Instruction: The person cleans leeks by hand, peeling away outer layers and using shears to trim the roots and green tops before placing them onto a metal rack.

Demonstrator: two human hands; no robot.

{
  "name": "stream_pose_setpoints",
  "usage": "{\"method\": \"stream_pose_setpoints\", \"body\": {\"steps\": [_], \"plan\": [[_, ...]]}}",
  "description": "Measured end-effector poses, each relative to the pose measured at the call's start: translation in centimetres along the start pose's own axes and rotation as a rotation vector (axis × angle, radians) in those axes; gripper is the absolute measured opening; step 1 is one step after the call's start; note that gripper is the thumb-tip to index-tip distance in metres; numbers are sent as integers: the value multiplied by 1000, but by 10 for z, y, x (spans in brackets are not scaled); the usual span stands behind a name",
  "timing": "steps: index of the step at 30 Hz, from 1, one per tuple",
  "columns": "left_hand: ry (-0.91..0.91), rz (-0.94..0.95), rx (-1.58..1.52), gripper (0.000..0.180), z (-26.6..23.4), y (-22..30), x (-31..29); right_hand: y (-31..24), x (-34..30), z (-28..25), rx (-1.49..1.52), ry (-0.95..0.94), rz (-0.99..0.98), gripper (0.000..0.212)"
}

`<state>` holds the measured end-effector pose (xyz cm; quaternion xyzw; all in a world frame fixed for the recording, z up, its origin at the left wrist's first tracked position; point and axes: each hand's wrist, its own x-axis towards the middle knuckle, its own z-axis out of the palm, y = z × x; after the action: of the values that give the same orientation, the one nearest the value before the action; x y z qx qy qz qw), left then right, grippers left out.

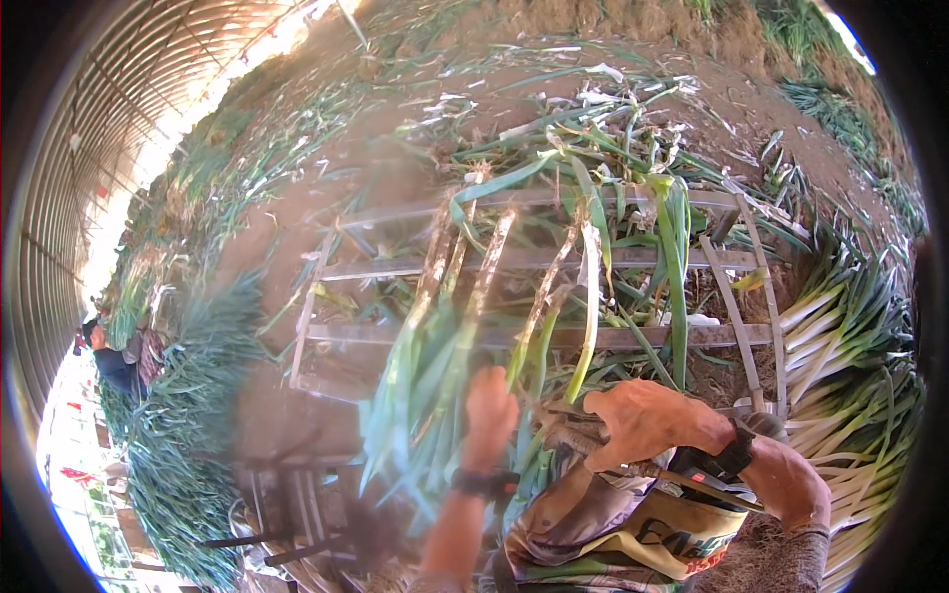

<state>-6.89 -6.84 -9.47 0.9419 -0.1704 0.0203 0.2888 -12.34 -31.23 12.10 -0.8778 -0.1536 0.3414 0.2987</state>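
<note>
Several leeks (pixel 484 274) with soil-browned stems lie across a low metal rack, roots away from me, their green leaves (pixel 390 425) hanging over its near side. Over those leaves, slightly blurred, my left hand (pixel 489 413) is closed around leek stalks; its fingertips are partly hidden. To its right, my right hand (pixel 647 423) hovers above my lap with fingers curved and thumb apart, nothing visible in it. Closest to it is a peeled-looking leek (pixel 590 296) with a white stem. Each wrist has a dark band.
The metal rack (pixel 544 259) has flat rails, with leaf scraps beneath. White-stemmed leeks (pixel 840 336) are piled at my right, and a large green heap (pixel 188 425) stands at left. A yellow printed cloth (pixel 662 534) covers my lap. Another person (pixel 124 366) is at far left.
</note>
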Motion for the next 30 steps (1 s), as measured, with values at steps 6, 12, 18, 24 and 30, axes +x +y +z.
{"method": "stream_pose_setpoints", "body": {"steps": [6,12,18,24,30], "plan": [[-45,-81,53,32,7,0,2,20,15,8,-53,229,2,45],[-30,-128,27,34,12,5,1,33,27,5,-96,291,86,51],[-103,-198,37,33,1,13,4,52,51,-2,-66,328,152,52],[-160,-244,30,35,-1,8,4,69,72,-9,-70,417,161,52],[-130,-235,23,35,3,3,1,75,90,-22,-52,515,171,49]]}}
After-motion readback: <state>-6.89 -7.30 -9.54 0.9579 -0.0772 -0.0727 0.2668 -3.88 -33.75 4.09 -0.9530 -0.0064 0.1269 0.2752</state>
